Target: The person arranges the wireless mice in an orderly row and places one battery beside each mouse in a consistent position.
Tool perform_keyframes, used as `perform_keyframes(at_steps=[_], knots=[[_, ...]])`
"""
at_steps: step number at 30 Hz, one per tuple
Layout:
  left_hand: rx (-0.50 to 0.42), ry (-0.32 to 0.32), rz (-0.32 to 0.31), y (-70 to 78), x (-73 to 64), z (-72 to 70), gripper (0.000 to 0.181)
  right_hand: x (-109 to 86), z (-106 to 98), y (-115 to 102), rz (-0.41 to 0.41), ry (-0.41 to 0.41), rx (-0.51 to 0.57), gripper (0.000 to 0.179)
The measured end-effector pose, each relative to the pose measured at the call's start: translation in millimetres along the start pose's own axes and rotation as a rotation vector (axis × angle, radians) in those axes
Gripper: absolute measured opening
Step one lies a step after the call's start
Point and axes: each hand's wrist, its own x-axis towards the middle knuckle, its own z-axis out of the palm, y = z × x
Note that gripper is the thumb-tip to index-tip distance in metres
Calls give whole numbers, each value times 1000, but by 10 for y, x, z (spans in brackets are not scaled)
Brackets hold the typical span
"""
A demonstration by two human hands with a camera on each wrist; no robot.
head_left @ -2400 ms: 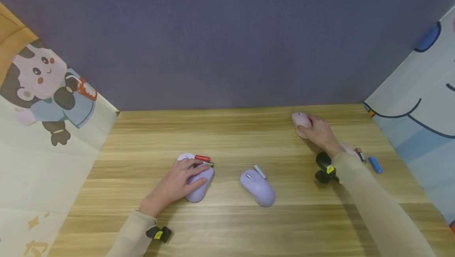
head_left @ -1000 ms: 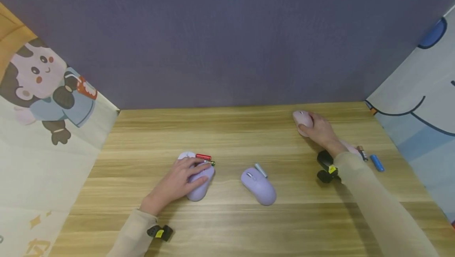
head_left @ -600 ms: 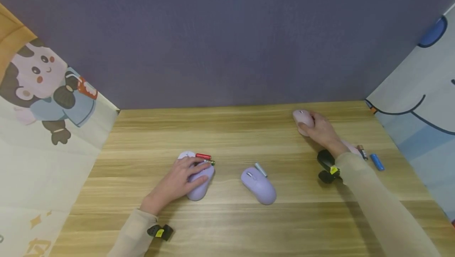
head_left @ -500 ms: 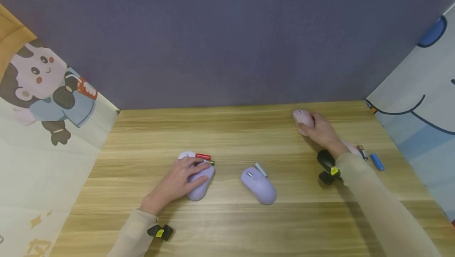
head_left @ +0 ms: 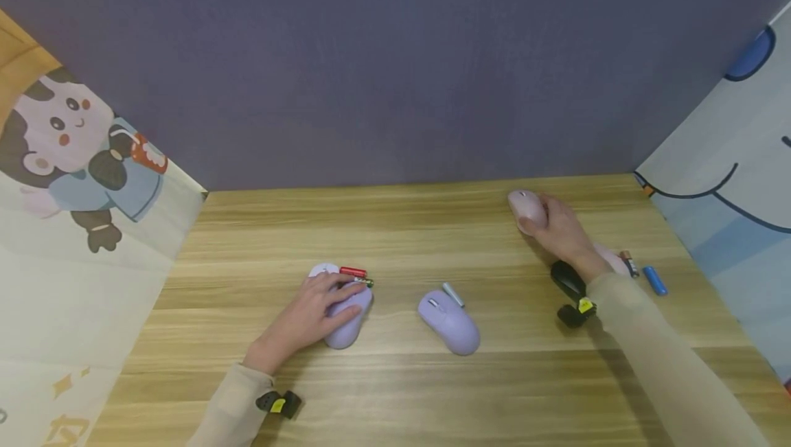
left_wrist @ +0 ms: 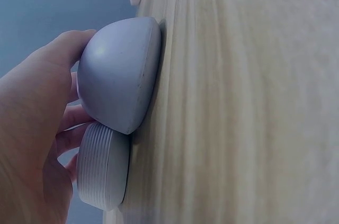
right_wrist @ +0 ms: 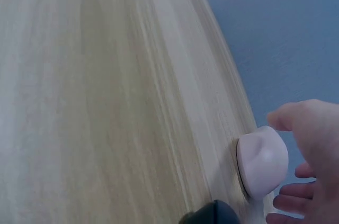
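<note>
My left hand (head_left: 312, 313) rests over a purple computer mouse (head_left: 342, 338), thumb and fingers on its sides. A white mouse (head_left: 321, 269) lies just left of it, partly under the hand; in the left wrist view its ridged side (left_wrist: 95, 166) shows. Red (head_left: 353, 272) and green (head_left: 366, 283) batteries lie by my left fingertips. At the back right, my right hand (head_left: 559, 231) grips a pale pink mouse (head_left: 525, 207); in the right wrist view, thumb and curled fingers bracket this mouse (right_wrist: 263, 163), which sits near the table's back edge.
A second purple mouse (head_left: 450, 325) sits mid-table, a silver battery (head_left: 453, 294) beside it. Past my right wrist lie another pink mouse (head_left: 612, 259), partly hidden, a black-and-copper battery (head_left: 629, 264) and a blue battery (head_left: 655, 281). A dark wall (head_left: 395, 90) stands behind the wooden table (head_left: 395, 392).
My right wrist has dipped slightly and its thumb sits a little lower on the pink mouse. The left hand has stayed in place on the purple mouse.
</note>
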Motion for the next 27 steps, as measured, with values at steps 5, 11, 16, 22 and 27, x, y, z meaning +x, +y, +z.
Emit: perform_keyframes(at_steps=[5,11,16,22,27], knots=[[-2,10,8,-3,-2,-2,43,-63,-4,-58,-11,31,-23,81],[-3,12,11,-3,-3,-1,43,-152,-4,-102,-73,117,-25,74],[-6,11,5,-13,3,-2,44,-244,13,-159,-180,221,-25,69],[-4,7,-1,-25,2,4,45,-364,61,-263,-347,305,-39,63],[-2,-2,-8,-26,-4,9,45,-456,81,-405,-361,241,-34,60]])
